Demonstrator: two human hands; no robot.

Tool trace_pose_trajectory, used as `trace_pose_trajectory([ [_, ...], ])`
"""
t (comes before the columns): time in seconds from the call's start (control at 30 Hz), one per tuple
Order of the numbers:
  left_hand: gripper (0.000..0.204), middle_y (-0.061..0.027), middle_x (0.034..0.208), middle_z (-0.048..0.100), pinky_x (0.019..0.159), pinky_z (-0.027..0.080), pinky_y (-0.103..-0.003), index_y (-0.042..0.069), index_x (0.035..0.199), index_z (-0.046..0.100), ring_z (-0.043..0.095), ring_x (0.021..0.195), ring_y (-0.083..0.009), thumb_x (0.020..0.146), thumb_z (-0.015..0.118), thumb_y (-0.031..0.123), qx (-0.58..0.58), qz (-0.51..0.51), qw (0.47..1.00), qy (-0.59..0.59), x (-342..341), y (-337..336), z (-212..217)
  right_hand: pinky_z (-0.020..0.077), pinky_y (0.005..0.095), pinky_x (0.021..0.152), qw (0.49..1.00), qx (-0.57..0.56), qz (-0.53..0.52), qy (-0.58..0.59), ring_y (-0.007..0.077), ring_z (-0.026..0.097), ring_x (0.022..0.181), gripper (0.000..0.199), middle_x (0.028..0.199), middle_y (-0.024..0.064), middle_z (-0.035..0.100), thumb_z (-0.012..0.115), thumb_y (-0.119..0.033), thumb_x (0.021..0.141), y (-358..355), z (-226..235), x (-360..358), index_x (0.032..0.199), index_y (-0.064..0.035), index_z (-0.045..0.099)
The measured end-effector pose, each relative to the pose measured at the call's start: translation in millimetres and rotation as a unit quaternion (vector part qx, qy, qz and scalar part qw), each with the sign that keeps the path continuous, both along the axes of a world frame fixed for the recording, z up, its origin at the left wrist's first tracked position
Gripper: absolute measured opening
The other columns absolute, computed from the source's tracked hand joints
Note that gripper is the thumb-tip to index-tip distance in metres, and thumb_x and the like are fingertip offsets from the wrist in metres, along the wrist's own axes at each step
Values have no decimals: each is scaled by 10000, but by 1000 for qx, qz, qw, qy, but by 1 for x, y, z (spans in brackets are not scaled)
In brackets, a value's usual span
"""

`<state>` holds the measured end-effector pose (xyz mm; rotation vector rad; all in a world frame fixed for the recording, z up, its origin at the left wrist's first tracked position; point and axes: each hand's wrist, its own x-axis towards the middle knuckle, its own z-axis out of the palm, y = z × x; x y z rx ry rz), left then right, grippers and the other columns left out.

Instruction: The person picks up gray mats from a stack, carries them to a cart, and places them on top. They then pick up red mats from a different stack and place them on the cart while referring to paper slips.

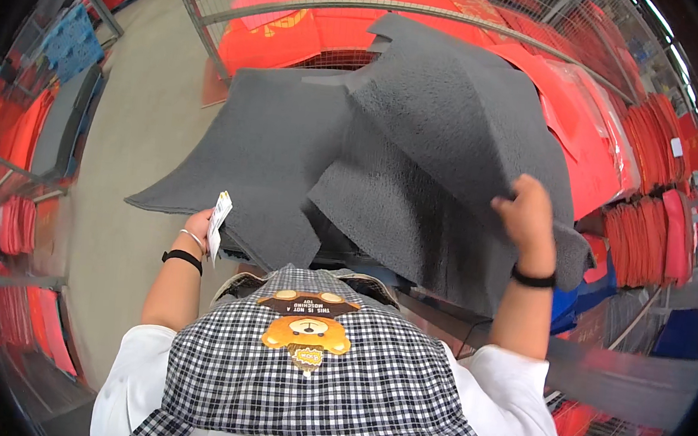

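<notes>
Dark grey floor mats (265,128) with a rough, textured surface lie in a loose pile before me. My right hand (529,219) is closed at the edge of a folded-over grey mat (438,101), which is raised and bent above the others. Between the fingers of my left hand (197,225) is a small bundle of white printed labels (218,221). That hand is beside the near left edge of the pile; whether it also touches the mat I cannot tell. Under the raised mat, the lower layers are partly hidden.
Behind the pile, a metal rail (359,5) crosses in front of red mats (282,38). Stacks of folded red mats (650,149) stand at the right. Racks with red and grey mats (67,123) line the left, beyond a strip of grey floor (138,108). A blue item (582,303) lies at the right.
</notes>
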<state>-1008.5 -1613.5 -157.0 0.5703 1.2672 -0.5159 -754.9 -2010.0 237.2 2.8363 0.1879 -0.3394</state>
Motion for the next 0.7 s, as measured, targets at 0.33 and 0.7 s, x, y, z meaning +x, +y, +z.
trace_pose_trajectory([
  [0.33,287,-17,597,609,367,406,-337,117,750,666,514,416,-163,915,486,268,-29,27,999,15,-29,14,-26,108,569,1119,989,-89,10,119,343,117,1415,1086,1523,144,150,809,-384,627,-46,-155,-181,1463,-97,179],
  [0.7,266,2,575,591,302,347,-280,113,802,669,460,350,-136,908,469,253,-58,69,996,-9,28,32,36,399,387,1018,999,38,25,-13,312,518,1186,610,1241,159,576,612,65,615,-65,-133,-158,1211,-49,554],
])
